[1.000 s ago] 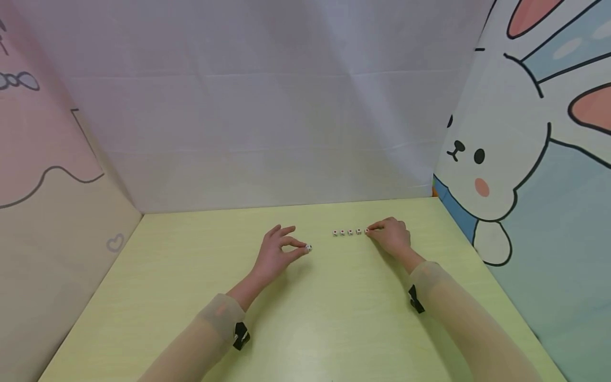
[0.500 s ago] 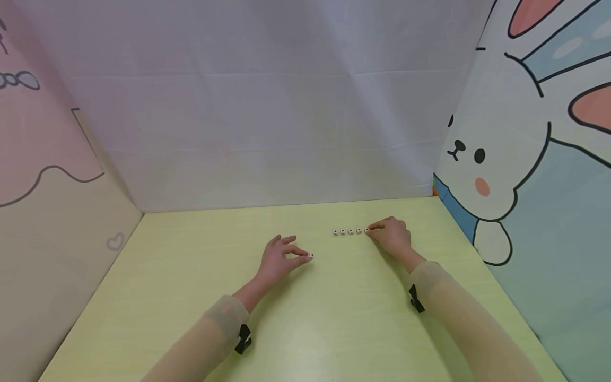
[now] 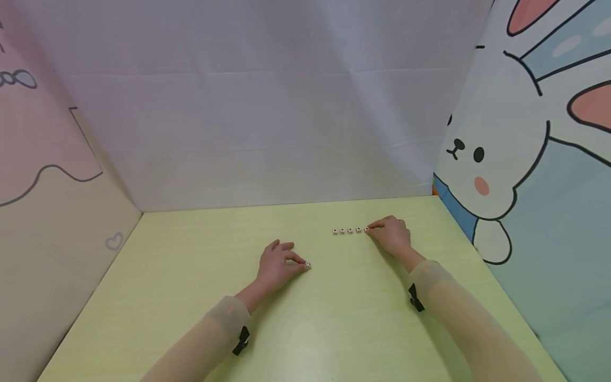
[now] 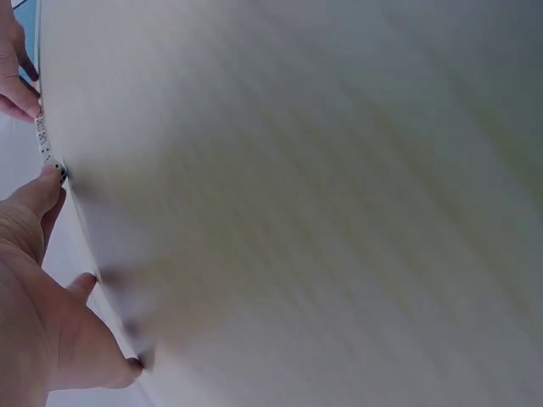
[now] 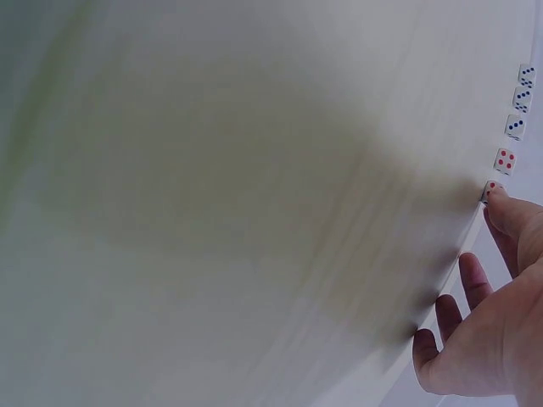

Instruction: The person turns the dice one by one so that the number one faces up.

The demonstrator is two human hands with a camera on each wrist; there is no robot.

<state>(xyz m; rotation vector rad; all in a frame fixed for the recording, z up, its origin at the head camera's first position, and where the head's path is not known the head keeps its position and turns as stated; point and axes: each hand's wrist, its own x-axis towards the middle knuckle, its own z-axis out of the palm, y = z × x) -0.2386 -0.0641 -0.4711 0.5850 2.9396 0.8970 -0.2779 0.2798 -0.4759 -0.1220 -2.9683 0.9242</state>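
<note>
Between thumb and forefinger my left hand (image 3: 278,267) pinches a small white die (image 3: 307,265) low over the table, nearer to me than the row; the head view does not settle whether it touches the surface. In the left wrist view that die (image 4: 58,169) shows dark pips at the fingertips. My right hand (image 3: 392,236) pinches the die (image 3: 366,230) at the right end of a short row. Several more dice (image 3: 350,231) stand to its left, spaced slightly apart. Seen from the right wrist, the pinched die (image 5: 490,192) and its neighbour (image 5: 505,160) carry red pips, the others blue.
The pale yellow table (image 3: 191,318) extends around both hands. A white cloth wall (image 3: 267,132) closes its back edge. Printed panels stand at the sides, pinkish (image 3: 43,132) on the left and with a cartoon rabbit (image 3: 501,159) on the right.
My left hand has come down and toward me with its die, away from the row. The right hand has stayed at the row's right end, and the row looks the same.
</note>
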